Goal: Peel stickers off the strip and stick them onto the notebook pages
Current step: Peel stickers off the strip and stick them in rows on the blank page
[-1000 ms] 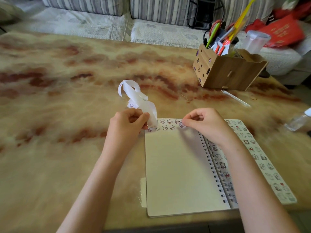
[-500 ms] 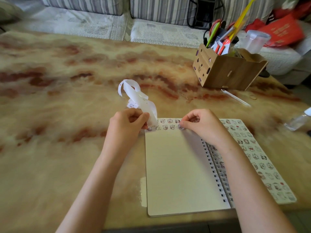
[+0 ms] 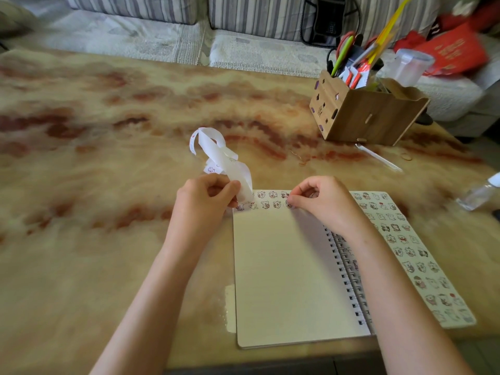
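An open spiral notebook (image 3: 284,272) lies on the table in front of me. Its left page is cream and bare except for two short rows of small cartoon stickers (image 3: 266,200) along the top edge. The right page (image 3: 411,253) is covered with several rows of stickers. My left hand (image 3: 207,197) pinches a curled white sticker strip (image 3: 216,155) at the page's top left corner. My right hand (image 3: 322,201) has its fingers curled, fingertips down on the sticker at the right end of the lower row; whether it pinches it I cannot tell.
A wooden desk organiser (image 3: 365,112) with pens and scissors stands at the back right. A clear pen (image 3: 378,157) lies in front of it. A small clear bottle (image 3: 480,193) lies at the right edge. A striped sofa (image 3: 243,28) runs behind the table.
My right hand slid slightly left along the sticker row and pressed lower. My left hand and the strip stayed still.
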Motion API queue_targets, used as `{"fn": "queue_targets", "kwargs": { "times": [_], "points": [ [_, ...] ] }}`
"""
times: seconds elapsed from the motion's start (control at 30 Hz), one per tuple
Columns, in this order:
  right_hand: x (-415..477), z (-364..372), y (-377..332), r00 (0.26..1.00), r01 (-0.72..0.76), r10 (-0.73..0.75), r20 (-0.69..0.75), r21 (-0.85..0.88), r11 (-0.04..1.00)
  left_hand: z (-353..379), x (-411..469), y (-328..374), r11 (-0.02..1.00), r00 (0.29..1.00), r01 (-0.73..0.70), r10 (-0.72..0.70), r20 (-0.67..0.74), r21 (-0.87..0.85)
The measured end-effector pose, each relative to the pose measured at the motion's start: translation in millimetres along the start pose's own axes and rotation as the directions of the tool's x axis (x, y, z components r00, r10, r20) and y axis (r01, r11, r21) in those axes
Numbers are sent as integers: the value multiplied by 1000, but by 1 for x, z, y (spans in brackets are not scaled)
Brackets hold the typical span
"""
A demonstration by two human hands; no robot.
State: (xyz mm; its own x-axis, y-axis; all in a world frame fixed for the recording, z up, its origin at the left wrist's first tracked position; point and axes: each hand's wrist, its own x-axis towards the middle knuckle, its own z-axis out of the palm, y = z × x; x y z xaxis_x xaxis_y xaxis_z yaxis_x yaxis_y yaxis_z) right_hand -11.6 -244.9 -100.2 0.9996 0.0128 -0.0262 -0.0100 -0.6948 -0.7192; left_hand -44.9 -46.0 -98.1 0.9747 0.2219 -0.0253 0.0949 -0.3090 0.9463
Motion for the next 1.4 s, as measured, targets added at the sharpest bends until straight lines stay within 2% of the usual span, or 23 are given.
{"fn": "queue_targets", "kwargs": {
  "times": [0.7,0.97,1.4],
  "points": [
    [1,3,3,996,23,-29,-82,-72,997,0,1,-3,1000,1000,1,-1,0,10],
    [5,3,9,996,49,-57,-69,-106,993,0,1,-2,1000,1000,-1,1,1,3],
    [4,7,8,993,37,-45,-109,-69,997,1,1,-1,1000,1000,5,-5,-1,10]
  ]
}}
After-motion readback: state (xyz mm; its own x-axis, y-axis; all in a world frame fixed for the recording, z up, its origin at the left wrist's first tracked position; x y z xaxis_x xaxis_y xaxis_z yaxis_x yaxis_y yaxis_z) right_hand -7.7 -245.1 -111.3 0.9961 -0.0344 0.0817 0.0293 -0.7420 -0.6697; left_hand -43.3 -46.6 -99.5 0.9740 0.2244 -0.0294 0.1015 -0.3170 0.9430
